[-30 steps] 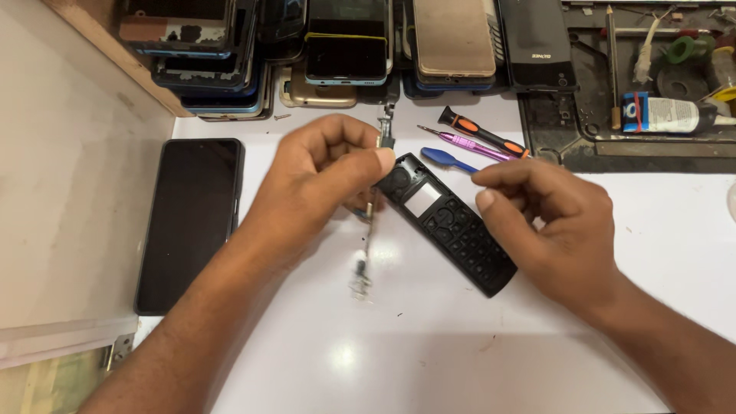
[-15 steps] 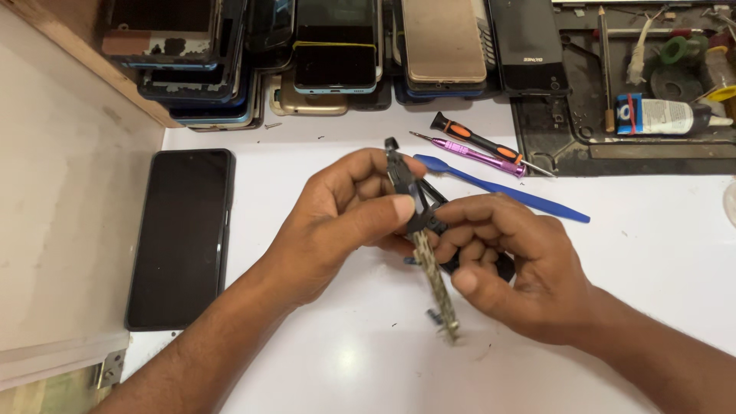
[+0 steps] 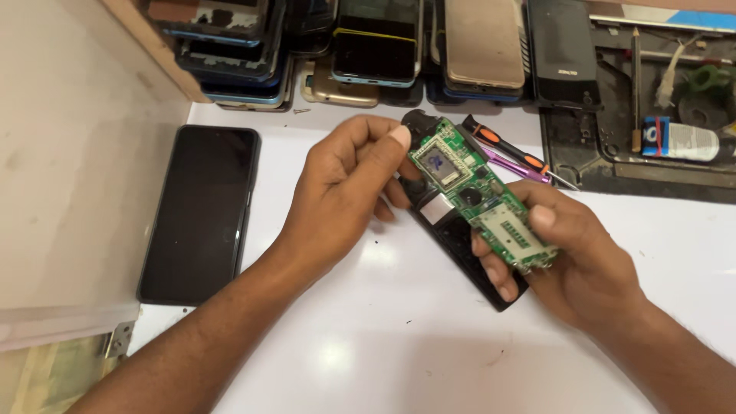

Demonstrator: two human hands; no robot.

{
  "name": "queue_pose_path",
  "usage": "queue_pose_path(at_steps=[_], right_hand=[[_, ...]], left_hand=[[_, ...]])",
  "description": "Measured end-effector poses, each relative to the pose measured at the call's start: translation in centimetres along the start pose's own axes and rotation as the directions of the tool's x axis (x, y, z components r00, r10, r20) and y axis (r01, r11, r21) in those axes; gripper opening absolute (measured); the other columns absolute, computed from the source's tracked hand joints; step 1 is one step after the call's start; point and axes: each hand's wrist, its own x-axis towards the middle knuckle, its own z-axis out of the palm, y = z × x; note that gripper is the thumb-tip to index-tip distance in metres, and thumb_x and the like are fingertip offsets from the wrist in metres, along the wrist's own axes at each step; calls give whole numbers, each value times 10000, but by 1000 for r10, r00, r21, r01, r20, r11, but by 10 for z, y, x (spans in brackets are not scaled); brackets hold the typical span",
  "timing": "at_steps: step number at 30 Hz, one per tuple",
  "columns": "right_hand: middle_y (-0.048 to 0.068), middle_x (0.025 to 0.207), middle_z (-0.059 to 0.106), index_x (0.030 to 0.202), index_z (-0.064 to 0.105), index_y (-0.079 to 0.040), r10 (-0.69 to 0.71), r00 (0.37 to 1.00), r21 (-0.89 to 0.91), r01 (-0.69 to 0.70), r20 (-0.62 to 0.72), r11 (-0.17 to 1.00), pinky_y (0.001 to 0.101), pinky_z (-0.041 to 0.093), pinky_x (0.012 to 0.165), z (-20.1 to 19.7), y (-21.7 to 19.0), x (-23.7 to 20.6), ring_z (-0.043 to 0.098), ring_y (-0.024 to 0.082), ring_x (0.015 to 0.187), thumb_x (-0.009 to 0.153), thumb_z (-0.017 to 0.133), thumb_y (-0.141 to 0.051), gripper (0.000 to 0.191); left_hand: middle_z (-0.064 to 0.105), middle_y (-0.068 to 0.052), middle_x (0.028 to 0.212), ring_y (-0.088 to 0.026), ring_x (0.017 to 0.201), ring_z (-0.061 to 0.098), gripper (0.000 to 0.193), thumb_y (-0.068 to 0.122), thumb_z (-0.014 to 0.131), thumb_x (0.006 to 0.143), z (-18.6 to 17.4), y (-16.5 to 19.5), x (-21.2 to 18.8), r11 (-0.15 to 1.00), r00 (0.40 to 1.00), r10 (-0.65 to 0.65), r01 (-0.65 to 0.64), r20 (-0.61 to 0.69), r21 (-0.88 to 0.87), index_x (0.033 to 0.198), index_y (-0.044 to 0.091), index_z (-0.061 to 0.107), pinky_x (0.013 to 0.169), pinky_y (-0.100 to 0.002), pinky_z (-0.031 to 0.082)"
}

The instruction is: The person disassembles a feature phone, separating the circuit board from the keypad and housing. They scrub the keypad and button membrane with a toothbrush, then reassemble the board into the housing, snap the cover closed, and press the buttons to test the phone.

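Head-camera view, looking down on a white worktable (image 3: 429, 345): two bare hands hold an opened small black phone (image 3: 479, 264) above the table's middle. The left hand (image 3: 345, 195) pinches the upper end of a green circuit board (image 3: 479, 203) between thumb and curled fingers, near the phone's black top edge. The right hand (image 3: 575, 264) grips the lower end, thumb pressed on the board's face and fingers wrapped under the black casing. The board lies tilted over the casing, its metal shield and components facing up. Just beyond the hands, an orange-handled screwdriver (image 3: 502, 146) and a purple tool (image 3: 517, 165) rest on the table. A dark smartphone (image 3: 201, 211) lies face up well to the left. A row of stacked phones (image 3: 383, 46) lines the far edge, beside a black tray (image 3: 659, 169) at right holding a small glue tube (image 3: 686, 142).
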Motion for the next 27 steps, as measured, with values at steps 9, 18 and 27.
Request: queue_pose_path(at_steps=[9, 18, 27], right_hand=[[265, 979, 641, 1375, 526, 118, -35, 999, 218, 27, 34, 976, 359, 505, 598, 11, -14, 3, 605, 264, 748, 1034, 524, -307, 545], [283, 1001, 640, 1387, 523, 121, -96, 995, 240, 83, 42, 967, 371, 494, 596, 17, -16, 4, 594, 291, 753, 999, 525, -290, 566], [298, 1038, 655, 1333, 546, 130, -129, 992, -12, 129, 7, 992, 436, 512, 669, 3, -13, 4, 629, 327, 834, 997, 579, -294, 542]], left_hand=[[667, -114, 1379, -258, 1386, 523, 816, 54, 691, 846, -15, -8, -6, 852, 956, 254, -293, 147, 434, 1539, 30, 260, 1114, -439, 403], [648, -152, 1300, -329, 1361, 471, 1049, 138, 808, 650, -9, 1, -12, 622, 903, 163, -406, 397, 670, 1537, 36, 257, 1146, -488, 349], [630, -137, 1210, -302, 1247, 538, 961, 190, 878, 675, -12, 4, -11, 605, 905, 65, -371, 420, 705, 1475, 49, 365, 1070, -470, 411]])
